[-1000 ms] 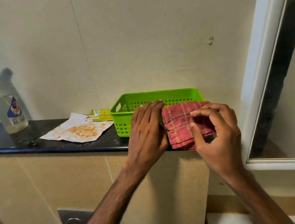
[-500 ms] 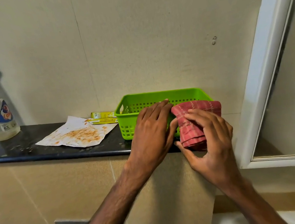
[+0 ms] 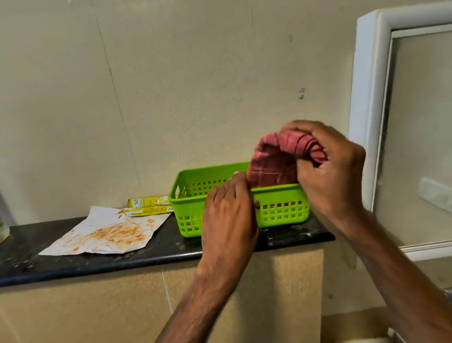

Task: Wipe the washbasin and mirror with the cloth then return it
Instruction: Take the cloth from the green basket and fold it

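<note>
1. Our right hand [image 3: 332, 173] grips the bunched cloth [image 3: 271, 165], fingers curled round its top, just above the right end of the basket [image 3: 282, 207]. The cloth's lower part hangs inside the basket.
2. Our left hand [image 3: 228, 214] rests on the basket's near rim, fingers fairly straight, tips touching the cloth's left edge.
3. We judge this to be the return step, with the cloth going into the basket on the shelf [image 3: 58, 264], left of the mirror [image 3: 439, 126].
4. Next we should lower the right hand and let go once the cloth lies within the walls. The left hand should steady the light basket so it does not slide towards the near edge.
</note>
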The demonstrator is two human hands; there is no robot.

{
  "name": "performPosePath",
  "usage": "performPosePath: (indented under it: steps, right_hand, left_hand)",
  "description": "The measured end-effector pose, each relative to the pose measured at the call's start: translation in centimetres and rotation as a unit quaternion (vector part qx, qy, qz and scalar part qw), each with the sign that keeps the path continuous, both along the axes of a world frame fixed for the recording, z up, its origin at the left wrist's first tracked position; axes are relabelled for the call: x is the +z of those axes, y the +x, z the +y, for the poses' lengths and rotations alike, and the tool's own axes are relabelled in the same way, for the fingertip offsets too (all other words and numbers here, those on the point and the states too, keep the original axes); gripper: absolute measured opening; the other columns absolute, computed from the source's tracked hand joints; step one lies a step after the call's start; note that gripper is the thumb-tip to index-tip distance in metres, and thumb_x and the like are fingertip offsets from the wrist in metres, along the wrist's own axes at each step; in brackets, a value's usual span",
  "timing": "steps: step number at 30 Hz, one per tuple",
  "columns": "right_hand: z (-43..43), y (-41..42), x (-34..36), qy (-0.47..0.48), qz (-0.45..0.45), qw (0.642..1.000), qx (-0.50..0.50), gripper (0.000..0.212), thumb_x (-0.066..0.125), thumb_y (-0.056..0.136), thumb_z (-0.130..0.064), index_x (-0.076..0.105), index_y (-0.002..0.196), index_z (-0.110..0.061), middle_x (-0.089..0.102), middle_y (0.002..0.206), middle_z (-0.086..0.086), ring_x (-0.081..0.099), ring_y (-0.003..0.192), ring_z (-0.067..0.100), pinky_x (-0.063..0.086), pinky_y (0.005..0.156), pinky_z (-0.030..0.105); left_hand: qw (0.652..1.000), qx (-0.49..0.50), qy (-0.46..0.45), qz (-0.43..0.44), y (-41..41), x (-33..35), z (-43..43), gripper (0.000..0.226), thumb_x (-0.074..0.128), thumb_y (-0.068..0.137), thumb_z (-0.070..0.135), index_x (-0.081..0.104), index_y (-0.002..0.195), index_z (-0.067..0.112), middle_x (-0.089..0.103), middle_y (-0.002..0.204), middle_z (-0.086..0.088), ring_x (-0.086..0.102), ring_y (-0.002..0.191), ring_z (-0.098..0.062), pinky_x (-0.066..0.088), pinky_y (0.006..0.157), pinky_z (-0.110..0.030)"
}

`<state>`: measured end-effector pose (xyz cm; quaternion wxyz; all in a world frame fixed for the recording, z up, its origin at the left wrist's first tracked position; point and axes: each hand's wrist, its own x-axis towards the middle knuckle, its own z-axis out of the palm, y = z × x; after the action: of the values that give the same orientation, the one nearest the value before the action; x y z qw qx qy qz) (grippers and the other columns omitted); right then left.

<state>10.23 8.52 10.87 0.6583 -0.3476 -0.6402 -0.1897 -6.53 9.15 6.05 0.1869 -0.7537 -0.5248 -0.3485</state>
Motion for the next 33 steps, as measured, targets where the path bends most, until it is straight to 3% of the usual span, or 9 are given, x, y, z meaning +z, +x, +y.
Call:
performPosePath:
  steps: [7,11,16,20,22,24,27,30,33]
  right_hand:
    - [-2.4,1.2,4.0,0.119,0.085,0.989,-0.012,0.031,0.064,0.087,0.01,0.075,0.114,-0.001,0.076,0.105,0.012,0.073,0.096,0.03,0.061,0.083,0.047]
    - [-5.6,3.1,2.1,0.154,0.095,0.982,-0.055,0.033,0.066,0.087,0.013,0.074,0.115,0.0,0.075,0.105,0.015,0.074,0.095,0.032,0.061,0.083,0.049]
    - [-8.8,5.7,-0.7,-0.007,-0.014,0.998,-0.063,0.042,0.072,0.077,0.01,0.076,0.114,-0.01,0.076,0.103,0.003,0.074,0.091,0.023,0.061,0.084,0.043]
    - [-9.7,7.4,-3.4,-0.156,-0.031,0.987,-0.029,0.037,0.084,0.08,-0.004,0.076,0.112,-0.019,0.076,0.1,-0.011,0.072,0.089,0.002,0.058,0.083,0.016]
    - [-10.0,8.1,-4.3,-0.213,-0.021,0.977,-0.007,0.032,0.088,0.079,-0.01,0.078,0.107,-0.022,0.077,0.097,-0.016,0.072,0.088,0.0,0.055,0.081,0.011]
    - [-10.2,9.0,-4.9,-0.267,-0.006,0.964,0.015,0.029,0.088,0.079,-0.014,0.079,0.103,-0.027,0.077,0.092,-0.02,0.072,0.087,-0.004,0.054,0.079,0.009]
    - [-10.5,10.9,-5.7,-0.336,0.024,0.94,0.049,0.03,0.086,0.08,-0.015,0.078,0.102,-0.033,0.078,0.09,-0.021,0.073,0.086,-0.004,0.057,0.078,0.012]
    - [-10.7,13.2,-6.0,-0.373,0.081,0.917,0.116,0.027,0.084,0.082,-0.012,0.079,0.105,-0.026,0.08,0.095,-0.014,0.076,0.088,0.003,0.059,0.079,0.016]
    - [-10.6,15.6,-6.7,-0.396,0.161,0.884,0.19,0.024,0.082,0.084,-0.012,0.08,0.108,-0.015,0.081,0.1,0.0,0.077,0.094,0.015,0.061,0.086,0.026]
  left_hand:
    - [0.999,0.002,0.014,-0.038,0.3,-0.1,-0.2,0.072,0.066,0.092,0.032,0.037,0.15,0.003,0.065,0.13,-0.012,0.059,0.123,-0.025,0.042,0.11,-0.035]
    - [0.998,-0.025,0.041,-0.04,-0.3,-0.8,0.0,0.06,0.07,0.088,0.025,0.05,0.14,0.001,0.071,0.107,-0.011,0.066,0.102,-0.028,0.049,0.096,-0.037]
    - [0.975,-0.143,0.047,-0.161,0.6,-1.2,-1.5,0.038,0.058,0.096,0.018,0.056,0.134,0.011,0.066,0.124,-0.004,0.061,0.116,-0.022,0.047,0.102,-0.04]
    - [0.904,-0.315,-0.085,-0.275,3.3,-1.2,-6.3,0.027,0.053,0.102,0.027,0.061,0.127,0.02,0.069,0.121,0.016,0.063,0.115,0.003,0.051,0.095,-0.022]
    - [0.85,-0.385,-0.199,-0.298,5.0,-2.5,-7.6,0.03,0.057,0.1,0.028,0.059,0.129,0.021,0.07,0.119,0.017,0.064,0.113,0.004,0.051,0.095,-0.019]
    - [0.831,-0.394,-0.258,-0.296,6.4,-4.5,-7.2,0.037,0.066,0.095,0.029,0.056,0.131,0.023,0.071,0.118,0.015,0.067,0.109,0.0,0.054,0.095,-0.025]
    - [0.787,-0.396,-0.355,-0.313,7.9,-7.8,-6.1,0.039,0.077,0.088,0.022,0.062,0.124,0.018,0.075,0.112,0.004,0.072,0.101,-0.01,0.058,0.089,-0.032]
    - [0.712,-0.408,-0.456,-0.344,8.6,-10.6,-6.4,0.02,0.076,0.087,0.01,0.072,0.105,0.002,0.077,0.1,-0.013,0.072,0.087,-0.016,0.058,0.077,-0.028]
    - [0.631,-0.386,-0.493,-0.459,9.2,-12.5,-7.3,0.027,0.075,0.086,0.008,0.071,0.113,0.002,0.076,0.107,-0.014,0.072,0.094,-0.02,0.057,0.082,-0.03]
